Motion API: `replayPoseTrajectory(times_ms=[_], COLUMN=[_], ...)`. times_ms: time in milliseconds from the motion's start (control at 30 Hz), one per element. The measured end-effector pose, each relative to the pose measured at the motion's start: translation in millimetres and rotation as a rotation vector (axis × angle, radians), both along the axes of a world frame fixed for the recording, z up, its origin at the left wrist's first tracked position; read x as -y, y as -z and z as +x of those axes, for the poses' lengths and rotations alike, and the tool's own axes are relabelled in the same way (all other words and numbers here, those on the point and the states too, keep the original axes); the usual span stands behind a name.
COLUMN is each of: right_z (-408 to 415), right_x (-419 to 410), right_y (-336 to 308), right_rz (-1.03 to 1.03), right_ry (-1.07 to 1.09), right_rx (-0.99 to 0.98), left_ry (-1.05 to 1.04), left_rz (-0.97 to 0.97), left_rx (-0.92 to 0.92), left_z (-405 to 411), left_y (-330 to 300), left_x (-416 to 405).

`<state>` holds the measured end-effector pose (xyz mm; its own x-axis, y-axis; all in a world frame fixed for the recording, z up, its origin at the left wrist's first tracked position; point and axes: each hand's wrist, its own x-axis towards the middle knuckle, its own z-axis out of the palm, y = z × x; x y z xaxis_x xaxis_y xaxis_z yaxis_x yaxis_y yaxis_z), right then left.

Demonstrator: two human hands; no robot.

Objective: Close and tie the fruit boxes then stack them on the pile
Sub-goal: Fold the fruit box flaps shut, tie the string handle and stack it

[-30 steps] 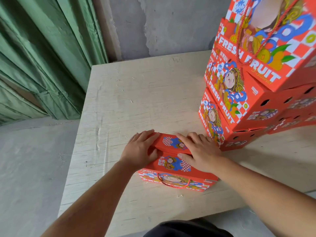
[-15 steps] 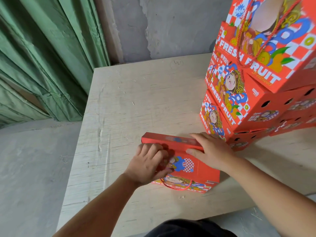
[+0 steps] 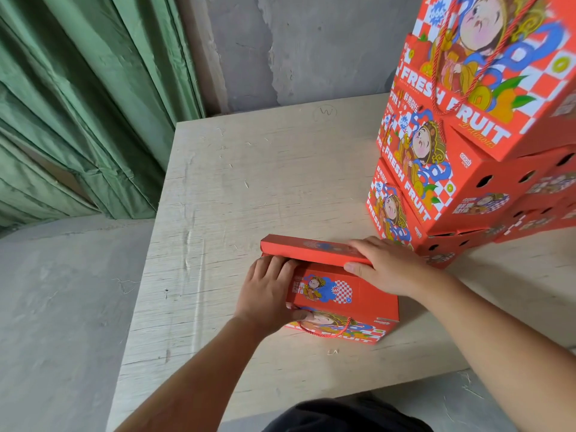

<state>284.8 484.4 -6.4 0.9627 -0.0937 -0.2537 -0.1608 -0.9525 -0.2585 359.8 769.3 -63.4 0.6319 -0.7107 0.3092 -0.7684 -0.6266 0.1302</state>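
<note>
Your left hand point(image 3: 268, 294) grips the near left side of the fruit box point(image 3: 336, 294) on the table point(image 3: 249, 182), just beside the pile point(image 3: 467, 169); your right hand point(image 3: 386, 266) pinches its raised flap point(image 3: 311, 249). Press unevenly and the flap may crease or miss its slot, I judge

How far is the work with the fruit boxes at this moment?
Done: several closed boxes stand on the pile at the right. In hand: one flat box lies on the table; the right hand grips its raised flap and the left hand holds its left end. Left: closing it, tying its rope handle, stacking it.
</note>
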Motion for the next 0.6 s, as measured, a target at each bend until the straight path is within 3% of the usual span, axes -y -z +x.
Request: replayPoseTrajectory(times_ms=[167,333,500,600], right_z=[-19.4,-20.9,-22.1,-22.2], right_x=[-14.9,-12.7,-15.5,-17.6], right_y=[22.9,26.7,28.1,30.8], right_rz=[-0.174,-0.176,-0.222,-0.247], right_ry=[0.019,0.029,0.010,0.009], right_rx=[0.168,0.206,0.149,0.138], left_ry=[-0.024,0.040,-0.095,-0.282], left_rz=[-0.035,-0.112,-0.573,-0.754], left_rx=[-0.002,0.055,-0.291,-0.328], left_z=[-0.8,2.7,-8.2,-12.2], left_y=[3.5,1.6,11.2,4.5], left_x=[1.1,0.7,-19.9,-16.1])
